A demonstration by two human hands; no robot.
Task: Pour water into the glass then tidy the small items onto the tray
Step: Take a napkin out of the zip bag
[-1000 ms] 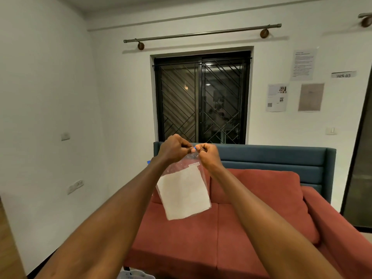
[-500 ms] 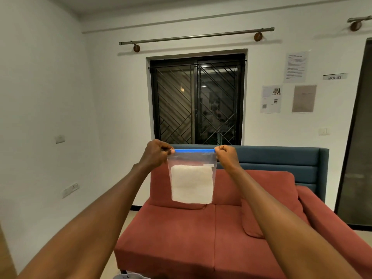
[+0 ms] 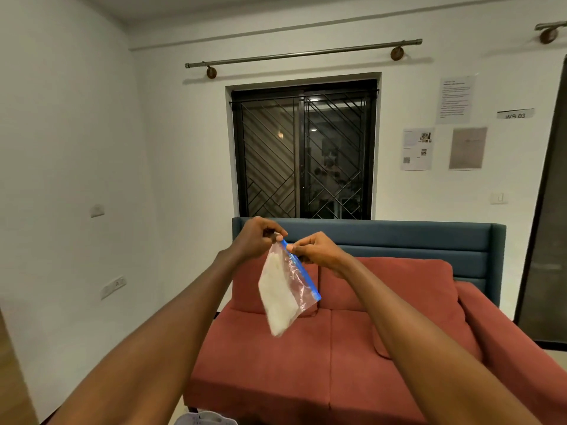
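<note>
I hold a clear zip bag (image 3: 285,289) with a blue seal strip and a white sheet inside, raised in front of me at chest height. My left hand (image 3: 257,237) pinches the bag's top corner. My right hand (image 3: 316,248) pinches the blue strip just to the right of it. The bag hangs tilted, its strip running down to the right. No glass, water or tray is in view.
A red sofa (image 3: 322,357) with a blue back panel stands straight ahead under a barred dark window (image 3: 303,151). Papers are stuck on the white wall at right. A dark door edge (image 3: 549,210) is at far right. Something pale (image 3: 205,420) shows at the bottom edge.
The bag was stretched level between my hands half a second ago. Now my hands are close together and the bag hangs tilted from one corner. The view has shifted slightly.
</note>
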